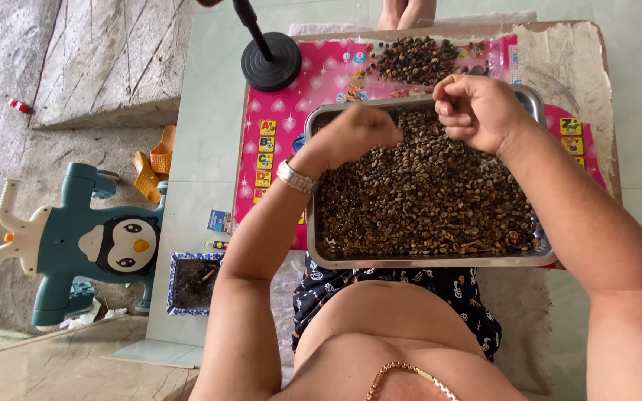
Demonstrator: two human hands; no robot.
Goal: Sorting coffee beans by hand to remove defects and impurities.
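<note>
Around: a black round stand base (271,62) with its pole sits at the far left corner of the pink mat (276,111), just beside the tray's far left corner. A bare foot (408,12) of another person shows past the far edge of the bench (570,59).
Floor: left of the bench lie a penguin toy (76,241), orange sandals (154,163) and a small blue-rimmed box (195,281) with dark matter inside.
In the way: the left forearm crosses the tray's near left corner; the right forearm covers its right rim.
Tray: a steel tray (425,261) lies on the mat, close to the person's lap, filled edge to edge with brown beans (425,193).
Pile: a second heap of darker beans (414,59) lies loose on the mat, just beyond the tray's far rim.
Left hand: left hand (358,134) rests on the beans at the tray's far left, fingers curled down into them; a watch (296,177) is on the wrist. Whether the grip holds beans cannot be told.
Right hand: right hand (473,108) hovers over the tray's far rim, curled into a loose fist; what it pinches, if anything, is hidden.
</note>
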